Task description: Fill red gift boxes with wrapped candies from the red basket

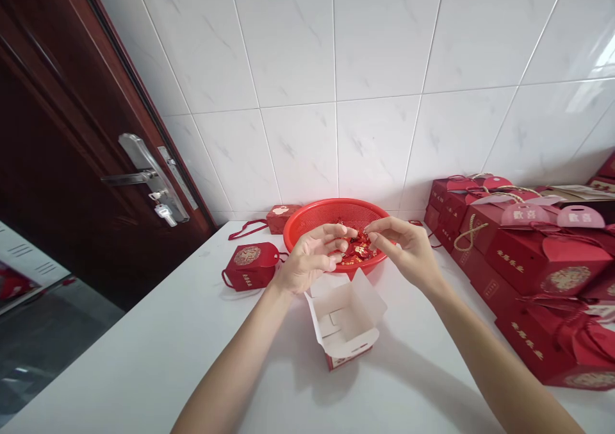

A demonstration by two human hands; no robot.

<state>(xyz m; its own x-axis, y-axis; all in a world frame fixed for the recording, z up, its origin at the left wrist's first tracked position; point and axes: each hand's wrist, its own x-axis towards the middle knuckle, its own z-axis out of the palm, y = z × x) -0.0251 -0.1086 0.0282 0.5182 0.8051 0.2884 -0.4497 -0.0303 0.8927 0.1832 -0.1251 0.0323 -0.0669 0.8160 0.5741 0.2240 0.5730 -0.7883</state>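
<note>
Both hands are over a red plastic basket point(307, 216) that holds red-wrapped candies point(359, 250) with gold print. My left hand point(310, 258) is palm up at the basket's near left, its fingers loosely curled and apart, with nothing visible in them. On the other side, my right hand point(403, 245) has thumb and forefinger brought together at a red-wrapped candy, which the fingertips partly cover. In front of the basket, an open gift box point(343, 331) stands upright with its flaps spread. Its white inside shows no contents.
Closed red gift boxes point(528, 248) with cords are stacked along the right of the white table point(202, 357). Another red box point(247, 267) and a smaller red box point(281, 219) stand left of the basket. A tiled wall rises behind; a door handle point(148, 177) with keys is left.
</note>
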